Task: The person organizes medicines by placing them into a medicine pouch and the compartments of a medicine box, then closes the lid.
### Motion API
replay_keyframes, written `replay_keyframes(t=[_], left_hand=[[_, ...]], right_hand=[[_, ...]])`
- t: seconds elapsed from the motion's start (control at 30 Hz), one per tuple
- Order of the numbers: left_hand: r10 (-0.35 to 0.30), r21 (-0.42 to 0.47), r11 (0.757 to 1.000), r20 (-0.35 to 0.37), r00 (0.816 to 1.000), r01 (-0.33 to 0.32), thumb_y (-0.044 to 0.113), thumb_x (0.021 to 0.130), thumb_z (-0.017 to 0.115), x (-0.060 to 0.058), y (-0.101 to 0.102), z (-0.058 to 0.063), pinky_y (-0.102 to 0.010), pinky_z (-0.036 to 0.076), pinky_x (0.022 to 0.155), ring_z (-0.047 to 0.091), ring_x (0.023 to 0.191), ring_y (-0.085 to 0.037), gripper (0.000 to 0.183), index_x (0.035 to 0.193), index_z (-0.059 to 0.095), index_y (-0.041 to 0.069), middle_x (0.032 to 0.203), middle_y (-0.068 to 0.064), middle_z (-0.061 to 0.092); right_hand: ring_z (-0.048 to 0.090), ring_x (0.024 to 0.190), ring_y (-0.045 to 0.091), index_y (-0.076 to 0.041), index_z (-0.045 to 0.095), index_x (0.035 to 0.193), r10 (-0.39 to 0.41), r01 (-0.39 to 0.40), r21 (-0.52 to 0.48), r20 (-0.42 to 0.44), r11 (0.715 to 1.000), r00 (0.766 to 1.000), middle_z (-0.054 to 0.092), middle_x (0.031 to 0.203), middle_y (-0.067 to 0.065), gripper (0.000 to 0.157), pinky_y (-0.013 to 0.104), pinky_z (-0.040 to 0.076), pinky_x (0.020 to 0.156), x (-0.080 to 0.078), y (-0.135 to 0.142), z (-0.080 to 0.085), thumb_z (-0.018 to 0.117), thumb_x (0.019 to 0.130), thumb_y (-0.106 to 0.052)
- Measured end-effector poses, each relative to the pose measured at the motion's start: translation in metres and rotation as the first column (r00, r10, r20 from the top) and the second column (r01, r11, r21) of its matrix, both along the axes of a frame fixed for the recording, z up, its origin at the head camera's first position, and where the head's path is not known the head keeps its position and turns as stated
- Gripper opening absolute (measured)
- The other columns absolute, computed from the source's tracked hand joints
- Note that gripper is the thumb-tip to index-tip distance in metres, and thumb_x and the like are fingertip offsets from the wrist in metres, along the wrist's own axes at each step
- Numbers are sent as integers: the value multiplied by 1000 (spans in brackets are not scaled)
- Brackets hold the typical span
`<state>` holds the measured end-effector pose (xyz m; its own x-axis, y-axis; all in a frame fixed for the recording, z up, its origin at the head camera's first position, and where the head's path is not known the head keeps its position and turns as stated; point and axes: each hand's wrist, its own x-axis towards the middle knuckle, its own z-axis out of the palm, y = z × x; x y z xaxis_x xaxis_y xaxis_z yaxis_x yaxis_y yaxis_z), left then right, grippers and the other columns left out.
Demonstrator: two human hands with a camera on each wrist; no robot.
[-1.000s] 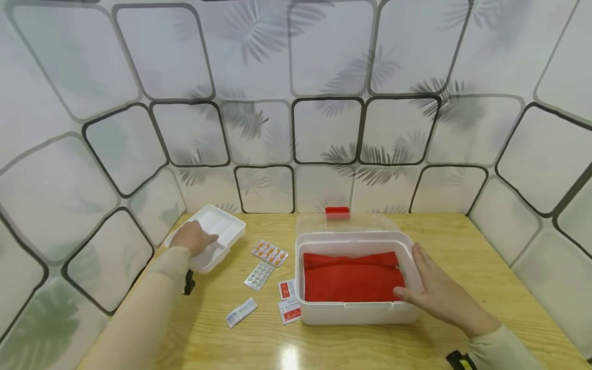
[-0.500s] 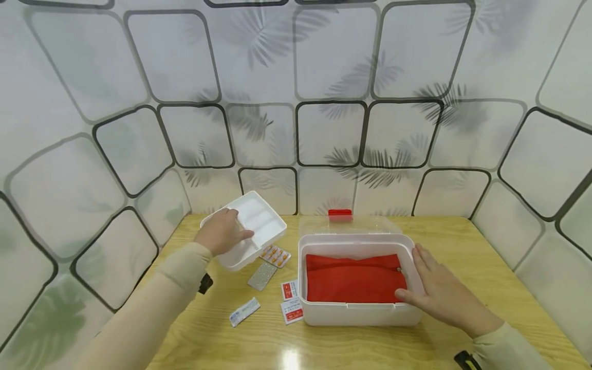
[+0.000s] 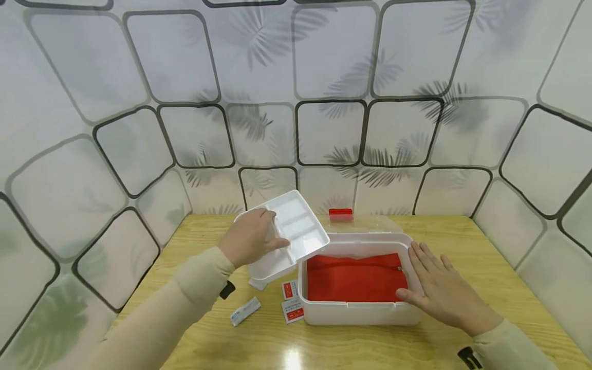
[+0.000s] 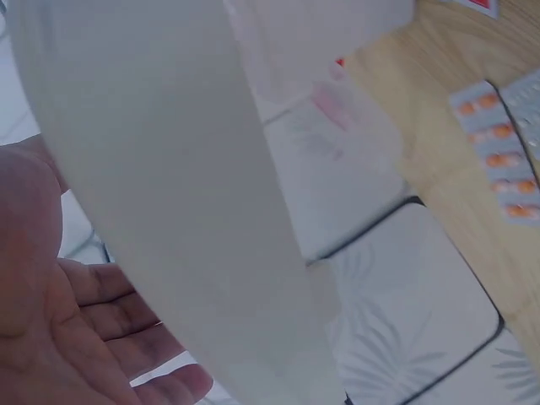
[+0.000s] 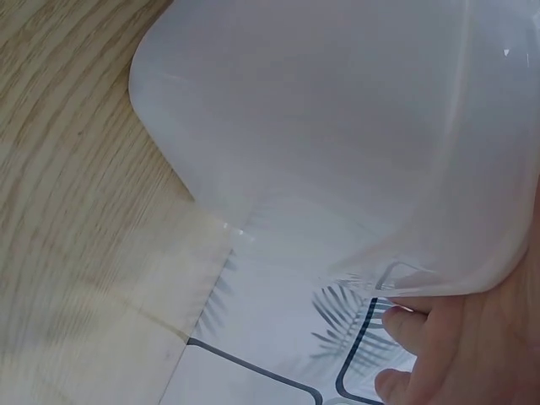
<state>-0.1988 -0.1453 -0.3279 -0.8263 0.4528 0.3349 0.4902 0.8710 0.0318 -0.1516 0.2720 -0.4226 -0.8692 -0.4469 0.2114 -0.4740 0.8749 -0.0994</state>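
My left hand grips a white divided tray by its inner partition, thumb inside. The tray is held tilted above the table, its near right corner over the left rim of a white plastic box. Inside the box lies a red zippered pouch. Against the box's right side rests my right hand, fingers straight and thumb at the rim. In the left wrist view the tray's pale outer side fills much of the picture, with the left hand's fingers partly behind it.
The box's clear lid is swung back, with a red latch. Left of the box lie red-and-white sachets and a small white-and-blue packet. A blister pack of orange capsules shows in the left wrist view. Patterned walls surround the table.
My left hand has carried the tray from the table's left side rightward to the box's left edge, now covering most of the blister packs. The right hand has stayed at the box.
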Motion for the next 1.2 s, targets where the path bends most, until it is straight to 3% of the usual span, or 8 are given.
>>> replay_keyframes(t=[0.2, 0.37, 0.77, 1.07, 1.2], left_hand=[[-82, -18, 997, -64, 995, 81, 54, 79, 72, 5, 25, 7, -36, 49, 75, 57, 83, -19, 61, 108, 61, 1, 92, -6, 62], [-117, -52, 992, -81, 990, 113, 58, 78, 71, 5, 49, 8, -34, 49, 77, 59, 85, -18, 62, 109, 62, 4, 94, -4, 63], [-161, -108, 981, 2, 987, 161, 62, 76, 70, 4, 96, 2, -34, 46, 91, 60, 96, -20, 68, 114, 61, 7, 102, -3, 63], [-166, -152, 972, 90, 982, 178, 62, 79, 67, 6, 107, -10, -33, 46, 93, 60, 103, -20, 73, 123, 58, 5, 112, -6, 63], [-176, -181, 966, 79, 981, 187, 61, 80, 66, 6, 107, -16, -36, 46, 92, 60, 103, -20, 73, 126, 57, 5, 113, -7, 63]], right_hand=[[12, 144, 39, 7, 25, 148, -15, 16, -2, 4, 1000, 1000, 18, 156, 22, 94, 60, 9, 112, -1, -1, 0, 49, 90, -64], [14, 143, 40, 7, 25, 148, -28, 28, -8, 5, 1000, 1000, 18, 156, 22, 95, 64, 15, 108, -1, 0, 1, 50, 89, -64], [17, 142, 40, 8, 28, 146, -29, 28, -14, -16, 1000, 999, 21, 155, 23, 95, 65, 22, 104, 0, -2, 1, 53, 88, -63], [16, 142, 40, 7, 25, 147, -28, 28, -24, -2, 999, 1000, 18, 156, 23, 95, 64, 19, 107, 1, -3, 0, 52, 89, -63], [15, 143, 39, 8, 25, 147, -33, 34, -28, 8, 999, 999, 18, 156, 23, 96, 63, 18, 108, 1, -3, 0, 52, 89, -63]])
